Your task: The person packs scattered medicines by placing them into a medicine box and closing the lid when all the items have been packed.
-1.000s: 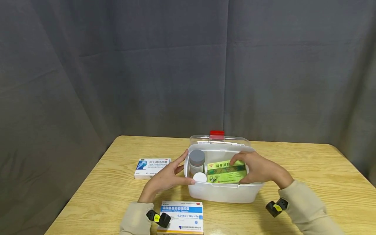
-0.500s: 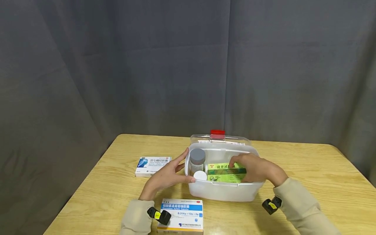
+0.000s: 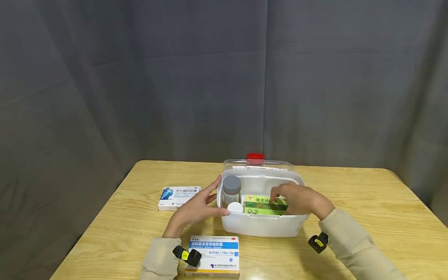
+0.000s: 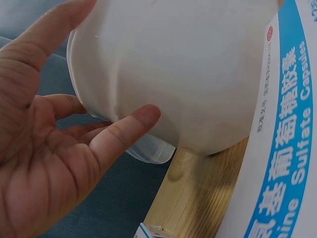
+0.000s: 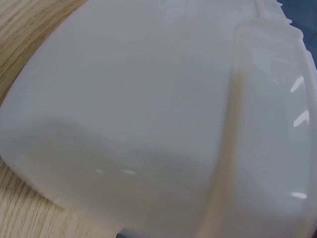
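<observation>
Creased beige sleeves are worn on both sides. Near each sleeve's end, a compact black device is mounted. Each is marked with a yellow label; dark characters are printed on the left one.

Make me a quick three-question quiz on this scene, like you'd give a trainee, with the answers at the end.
1. Multiple choice: what are the fingers of the right hand touching inside the white bin?
A) the red clasp
B) the green box
C) the dark curtain

2. True or false: the grey-capped bottle stands upright in the bin.

3. Count: how many cartons lie on the table, outside the bin?

Key:
1. B
2. True
3. Two: the blue-banded carton and the farther white carton.
</observation>
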`<state>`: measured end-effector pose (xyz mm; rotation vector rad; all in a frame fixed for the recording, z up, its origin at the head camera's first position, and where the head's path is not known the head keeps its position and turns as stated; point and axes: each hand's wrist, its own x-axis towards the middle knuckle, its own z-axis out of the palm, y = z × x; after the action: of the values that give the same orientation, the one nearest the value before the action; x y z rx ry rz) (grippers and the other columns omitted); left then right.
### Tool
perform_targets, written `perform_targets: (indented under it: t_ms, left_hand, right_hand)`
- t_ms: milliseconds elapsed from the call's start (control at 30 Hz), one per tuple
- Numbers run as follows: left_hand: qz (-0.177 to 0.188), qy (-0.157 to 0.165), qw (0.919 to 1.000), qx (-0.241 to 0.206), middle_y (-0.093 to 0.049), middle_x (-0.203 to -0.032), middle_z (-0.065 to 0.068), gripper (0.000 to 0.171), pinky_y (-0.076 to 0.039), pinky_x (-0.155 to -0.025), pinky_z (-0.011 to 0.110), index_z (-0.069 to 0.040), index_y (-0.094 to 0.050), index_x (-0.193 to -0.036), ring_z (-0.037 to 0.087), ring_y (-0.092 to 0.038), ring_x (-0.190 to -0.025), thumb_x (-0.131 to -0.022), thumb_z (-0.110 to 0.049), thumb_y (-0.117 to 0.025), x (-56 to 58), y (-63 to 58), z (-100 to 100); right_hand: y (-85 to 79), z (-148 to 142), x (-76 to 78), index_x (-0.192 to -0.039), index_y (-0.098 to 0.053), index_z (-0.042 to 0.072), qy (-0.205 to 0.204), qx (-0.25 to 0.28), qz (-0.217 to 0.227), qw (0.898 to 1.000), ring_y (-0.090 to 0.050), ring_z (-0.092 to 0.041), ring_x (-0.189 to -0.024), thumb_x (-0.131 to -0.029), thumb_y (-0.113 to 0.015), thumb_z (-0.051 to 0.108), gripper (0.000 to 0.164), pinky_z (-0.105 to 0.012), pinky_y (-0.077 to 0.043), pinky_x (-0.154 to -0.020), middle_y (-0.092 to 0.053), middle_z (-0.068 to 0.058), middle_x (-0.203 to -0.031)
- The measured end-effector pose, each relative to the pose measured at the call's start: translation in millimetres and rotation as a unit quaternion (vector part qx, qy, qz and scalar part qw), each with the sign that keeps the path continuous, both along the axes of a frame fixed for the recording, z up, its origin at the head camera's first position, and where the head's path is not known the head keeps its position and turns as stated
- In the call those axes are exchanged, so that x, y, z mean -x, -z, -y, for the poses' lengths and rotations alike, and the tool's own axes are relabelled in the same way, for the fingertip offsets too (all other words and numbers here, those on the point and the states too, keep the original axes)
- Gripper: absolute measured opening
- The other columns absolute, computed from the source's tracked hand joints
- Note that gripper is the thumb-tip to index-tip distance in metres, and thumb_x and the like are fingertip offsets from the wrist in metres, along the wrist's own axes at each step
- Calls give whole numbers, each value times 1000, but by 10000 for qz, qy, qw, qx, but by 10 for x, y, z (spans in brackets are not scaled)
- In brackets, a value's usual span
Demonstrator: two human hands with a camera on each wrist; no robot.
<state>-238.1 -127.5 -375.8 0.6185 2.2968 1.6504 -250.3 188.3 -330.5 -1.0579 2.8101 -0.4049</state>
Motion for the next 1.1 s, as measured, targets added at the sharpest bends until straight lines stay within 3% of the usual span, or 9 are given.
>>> perform_targets:
  t_ms: [167,333,433,567,667,767,833,967,1100]
  left_hand:
    - [-154,-46,9994,311,-15,-160,-2,102,-30,-108,53,-30,-17,-156,29,-34,-138,-78,-32,-83,9,14,14]
    - [-520,-2,9971,559,-18,-159,1,102,-35,-105,52,-28,-17,-157,31,-38,-135,-79,-35,-82,9,13,50]
    - [-724,72,9961,498,-20,-159,5,103,-38,-103,51,-23,-14,-157,32,-39,-134,-80,-33,-81,0,15,89]
    - [-1040,-155,9927,592,-25,-156,14,102,-38,-103,47,-16,-13,-157,35,-40,-133,-82,-32,-80,-56,9,217]
    - [-1272,-541,9857,968,-28,-154,17,97,-38,-103,46,-12,-20,-156,37,-44,-130,-82,-35,-79,-155,15,345]
    - [-1447,-736,9775,1343,-37,-149,19,87,-42,-100,48,-8,-33,-151,37,-51,-124,-82,-37,-78,-279,51,462]
    - [-1582,-679,9731,1531,-45,-141,19,79,-46,-96,49,-5,-43,-144,37,-55,-117,-82,-39,-78,-362,86,519]
    - [-1735,-404,9689,1720,-54,-127,15,66,-52,-88,46,-2,-55,-130,34,-59,-107,-82,-40,-78,-504,145,564]
    - [-1750,-155,9660,1897,-54,-126,11,65,-53,-84,44,-1,-56,-125,33,-59,-104,-80,-43,-79,-595,192,556]
  right_hand:
    - [31,-50,3,-99,-66,5,-98,379,-309,9988,-60,-24,-92,-76,-80,8,27,-41,-50,-80,-66,-4,-99]
    - [74,-114,-44,-107,-66,2,106,922,-770,9927,-60,-30,-101,-82,-75,11,28,-46,-50,-86,-65,-8,-107]
    - [126,-177,-110,-113,-65,3,369,1378,-1157,9830,-59,-32,-108,-84,-74,11,32,-49,-49,-89,-64,-9,-114]
    - [213,-247,-186,-127,-59,4,787,2212,-1433,9614,-54,-34,-118,-84,-75,17,47,-55,-46,-92,-59,-13,-128]
    - [283,-294,-237,-142,-47,9,1145,2749,-1166,9475,-44,-38,-128,-85,-75,27,66,-64,-40,-95,-46,-14,-143]
    - [346,-338,-276,-152,-32,15,1442,3007,-736,9399,-30,-40,-137,-86,-74,34,81,-70,-30,-98,-31,-13,-153]
    - [381,-367,-289,-155,-23,16,1583,3036,-465,9384,-21,-40,-141,-86,-73,37,88,-72,-24,-100,-22,-13,-157]
    - [444,-421,-289,-156,-14,11,1606,3171,-136,9346,-14,-38,-143,-85,-75,34,96,-66,-24,-105,-11,-13,-160]
    - [533,-489,-316,-156,-11,8,1434,3608,206,9213,-16,-43,-141,-84,-76,25,98,-65,-26,-105,-6,-15,-160]
